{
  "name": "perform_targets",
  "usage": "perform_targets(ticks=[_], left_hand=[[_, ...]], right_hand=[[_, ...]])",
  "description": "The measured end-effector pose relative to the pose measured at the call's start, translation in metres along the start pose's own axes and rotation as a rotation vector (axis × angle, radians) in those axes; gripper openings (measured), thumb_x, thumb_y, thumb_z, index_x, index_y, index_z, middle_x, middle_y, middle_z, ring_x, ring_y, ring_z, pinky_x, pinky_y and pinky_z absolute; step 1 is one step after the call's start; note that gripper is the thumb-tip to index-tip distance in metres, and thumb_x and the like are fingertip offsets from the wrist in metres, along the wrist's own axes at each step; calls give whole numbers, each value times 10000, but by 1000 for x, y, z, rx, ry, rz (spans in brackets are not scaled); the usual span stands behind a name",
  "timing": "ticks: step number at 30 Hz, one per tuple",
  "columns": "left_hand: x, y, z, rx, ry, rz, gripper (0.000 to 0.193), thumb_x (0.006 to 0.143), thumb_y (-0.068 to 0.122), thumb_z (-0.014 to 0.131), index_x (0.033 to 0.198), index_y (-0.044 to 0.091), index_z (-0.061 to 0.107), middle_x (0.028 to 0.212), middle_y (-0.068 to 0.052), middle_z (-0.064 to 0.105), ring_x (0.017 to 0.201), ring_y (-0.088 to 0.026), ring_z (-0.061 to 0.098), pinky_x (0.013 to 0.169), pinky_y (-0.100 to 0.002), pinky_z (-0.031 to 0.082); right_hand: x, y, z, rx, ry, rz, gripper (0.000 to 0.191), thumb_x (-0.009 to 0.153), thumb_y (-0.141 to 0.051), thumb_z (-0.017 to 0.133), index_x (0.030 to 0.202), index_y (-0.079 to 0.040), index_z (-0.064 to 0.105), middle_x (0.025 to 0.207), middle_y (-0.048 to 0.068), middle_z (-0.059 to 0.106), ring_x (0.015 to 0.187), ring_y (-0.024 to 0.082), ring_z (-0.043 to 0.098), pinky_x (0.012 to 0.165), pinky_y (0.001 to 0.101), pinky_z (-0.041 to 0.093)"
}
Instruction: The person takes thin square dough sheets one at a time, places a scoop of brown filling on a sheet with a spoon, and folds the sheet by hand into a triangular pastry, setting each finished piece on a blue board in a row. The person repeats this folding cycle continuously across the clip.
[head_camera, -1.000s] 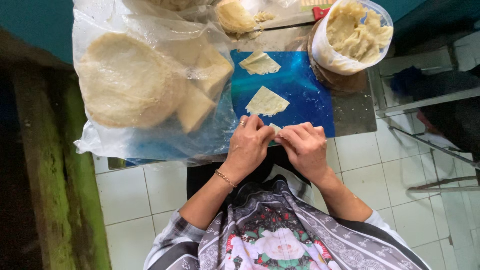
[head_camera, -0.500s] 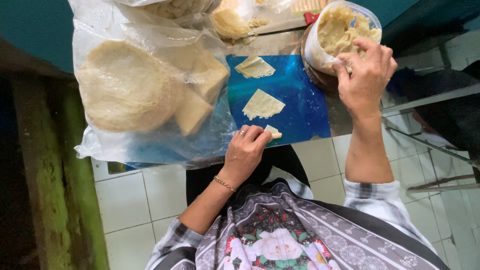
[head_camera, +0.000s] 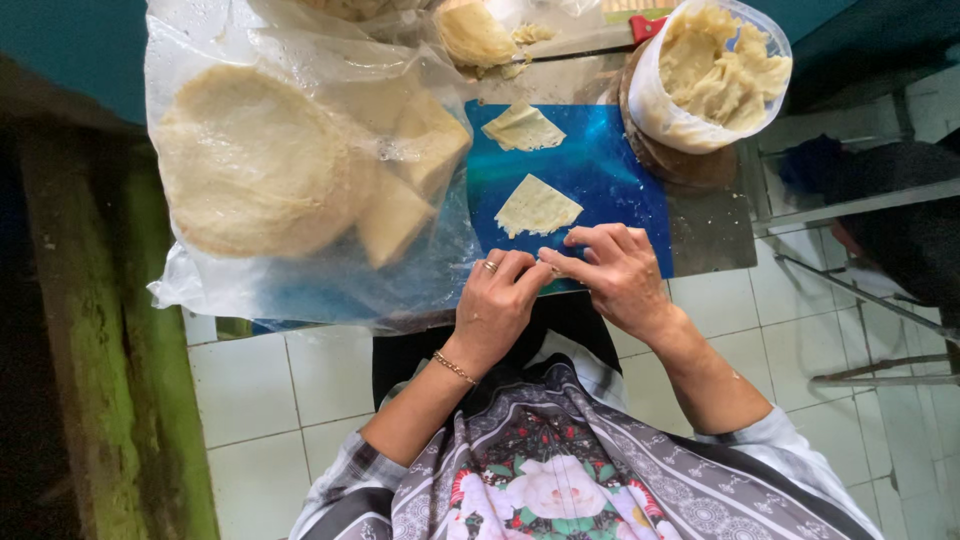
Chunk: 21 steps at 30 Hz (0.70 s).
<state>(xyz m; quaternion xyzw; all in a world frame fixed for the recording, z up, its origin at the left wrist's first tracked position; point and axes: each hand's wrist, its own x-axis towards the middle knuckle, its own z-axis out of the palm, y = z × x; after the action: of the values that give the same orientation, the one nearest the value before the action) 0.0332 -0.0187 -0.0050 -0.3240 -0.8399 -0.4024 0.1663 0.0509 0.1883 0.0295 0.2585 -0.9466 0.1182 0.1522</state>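
A ring on the left hand (head_camera: 497, 300), a thin gold bracelet (head_camera: 455, 368), checked sleeves, and a grey flowered scarf (head_camera: 560, 470).

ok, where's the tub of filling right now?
In the head view the clear tub of filling sits at the top right, just past the far right corner of the blue mat, well beyond the right hand.
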Motion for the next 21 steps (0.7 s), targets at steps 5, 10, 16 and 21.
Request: perform_targets(ticks=[5, 10, 16, 21], left_hand=[[4, 1, 0, -81, -16, -90, 72, 907, 122, 717, 947, 104, 660, 951, -41, 595, 892, -262, 594, 776, -407, 484], [7, 3, -2, -27, -69, -91, 70, 876, 61, 684, 924, 110, 668, 939, -65, 597, 895, -281, 606, 755, -412, 478], [6, -1, -4, -125, -38, -81, 241, 884, 74, 687, 1118, 26, 648, 1017, -91, 611, 943, -312, 613, 800, -433, 490], [7, 0, -1, -17, -14, -63, 210, 865, 11, 666, 1068, 67, 670, 1021, -87, 626, 931, -295, 626, 801, -408, 521]], right_hand=[[0, 9, -12, -203, 5, -149, 476, 871, -55, 698, 1289, -280, 733, 1190, -29, 614, 1062, 199, 575, 860, 372, 420], [0, 7, -17, 213, 29, 58, 364, 835, -147, 776, 1188, -185, 696, 1149, 15, 622, 1028, 228, 593, 841, 369, 464], [-8, -6, 13, 185, 171, 95, 208, 859, -153, 825, 1023, -165, 698, 998, -9, 699, 886, 212, 621, 746, 372, 441], [-7, -14, 11, -88, 206, 75, 281, 843, -93, 776, 1118, -141, 740, 1055, 9, 702, 940, 227, 640, 807, 376, 470]])
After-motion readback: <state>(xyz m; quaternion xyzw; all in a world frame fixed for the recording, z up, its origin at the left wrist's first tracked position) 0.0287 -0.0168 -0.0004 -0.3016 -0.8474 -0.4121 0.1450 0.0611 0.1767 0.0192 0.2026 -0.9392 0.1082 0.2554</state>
